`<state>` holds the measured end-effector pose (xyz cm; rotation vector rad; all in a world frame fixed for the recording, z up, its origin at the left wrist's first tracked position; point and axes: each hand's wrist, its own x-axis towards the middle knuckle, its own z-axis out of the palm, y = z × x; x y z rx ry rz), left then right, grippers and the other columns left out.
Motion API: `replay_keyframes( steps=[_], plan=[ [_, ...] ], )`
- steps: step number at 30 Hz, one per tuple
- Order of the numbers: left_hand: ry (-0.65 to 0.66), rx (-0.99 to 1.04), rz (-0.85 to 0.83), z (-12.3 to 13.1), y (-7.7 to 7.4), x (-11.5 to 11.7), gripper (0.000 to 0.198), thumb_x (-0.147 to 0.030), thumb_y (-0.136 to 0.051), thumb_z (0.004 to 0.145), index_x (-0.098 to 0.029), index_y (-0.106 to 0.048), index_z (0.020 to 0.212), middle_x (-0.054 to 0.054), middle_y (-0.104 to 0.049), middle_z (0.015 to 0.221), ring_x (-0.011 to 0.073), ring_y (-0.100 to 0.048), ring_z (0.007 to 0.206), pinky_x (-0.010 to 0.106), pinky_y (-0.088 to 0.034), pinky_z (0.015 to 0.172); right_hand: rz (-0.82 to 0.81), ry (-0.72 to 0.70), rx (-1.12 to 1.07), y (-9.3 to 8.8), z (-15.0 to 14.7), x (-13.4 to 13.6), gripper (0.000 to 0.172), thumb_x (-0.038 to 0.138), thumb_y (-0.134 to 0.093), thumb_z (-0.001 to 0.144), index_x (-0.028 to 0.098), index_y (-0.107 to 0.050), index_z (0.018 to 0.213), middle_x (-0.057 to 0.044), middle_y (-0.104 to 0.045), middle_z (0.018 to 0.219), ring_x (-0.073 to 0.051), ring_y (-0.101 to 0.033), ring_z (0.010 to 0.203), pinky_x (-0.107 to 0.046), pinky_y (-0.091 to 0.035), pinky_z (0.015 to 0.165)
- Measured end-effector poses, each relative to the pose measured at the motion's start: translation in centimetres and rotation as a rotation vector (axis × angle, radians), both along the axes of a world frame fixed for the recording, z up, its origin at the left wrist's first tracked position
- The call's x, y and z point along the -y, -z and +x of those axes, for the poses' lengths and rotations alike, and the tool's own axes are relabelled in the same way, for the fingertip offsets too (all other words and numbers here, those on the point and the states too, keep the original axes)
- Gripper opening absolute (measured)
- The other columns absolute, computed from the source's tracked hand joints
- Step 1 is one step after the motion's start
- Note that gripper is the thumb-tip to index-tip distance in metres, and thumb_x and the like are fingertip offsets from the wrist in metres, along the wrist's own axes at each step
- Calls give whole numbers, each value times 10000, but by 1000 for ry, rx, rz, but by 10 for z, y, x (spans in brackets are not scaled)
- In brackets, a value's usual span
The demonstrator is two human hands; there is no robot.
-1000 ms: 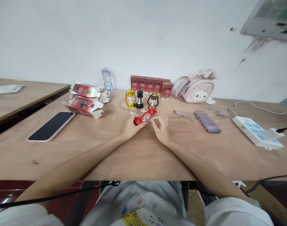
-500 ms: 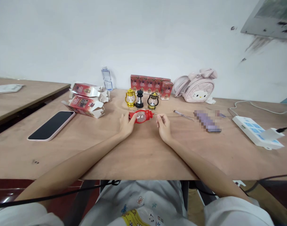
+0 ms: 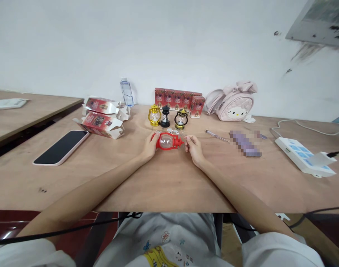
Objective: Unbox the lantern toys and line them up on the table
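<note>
While the small red plastic lantern with a clear globe [image 3: 167,141] lies sideways at the middle of the wooden table [image 3: 169,185], the left hand [image 3: 149,147] is curled round its base end. The right hand [image 3: 194,147] is half-closed, fingertips pinched at the lantern's top tip, though honestly I can't tell if it's really gripping.
</note>
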<state>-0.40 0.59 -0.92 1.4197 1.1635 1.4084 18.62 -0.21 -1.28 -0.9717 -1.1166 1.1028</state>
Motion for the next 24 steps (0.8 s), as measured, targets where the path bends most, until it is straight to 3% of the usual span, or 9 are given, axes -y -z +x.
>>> replay_keyframes(
  steps=[8, 17, 24],
  plan=[
    [-28, 2, -116, 2, -3, 0, 318, -510, -478, 813, -195, -518, 785, -7, -505, 659, 128, -494, 561, 208, -410, 432, -34, -112, -109, 1, 1, -1, 398, 548, -710, 637, 208, -534, 746, 82, -457, 533, -59, -395, 444, -200, -302, 444],
    [5, -83, -29, -5, 13, -6, 363, -527, -422, 879, -197, -533, 775, -34, -469, 541, 113, -437, 440, 231, -373, 445, -117, -200, -158, -4, 5, -1, 389, 502, -761, 622, 207, -538, 742, 79, -467, 528, -72, -422, 480, -206, -355, 483],
    [-19, -83, -36, -3, 13, -9, 400, -552, -423, 870, -187, -567, 794, -21, -502, 558, 137, -478, 474, 245, -366, 432, -98, -194, -134, -3, 4, -3, 338, 484, -718, 696, 209, -529, 751, 79, -447, 526, -72, -413, 473, -206, -343, 480]
  ],
)
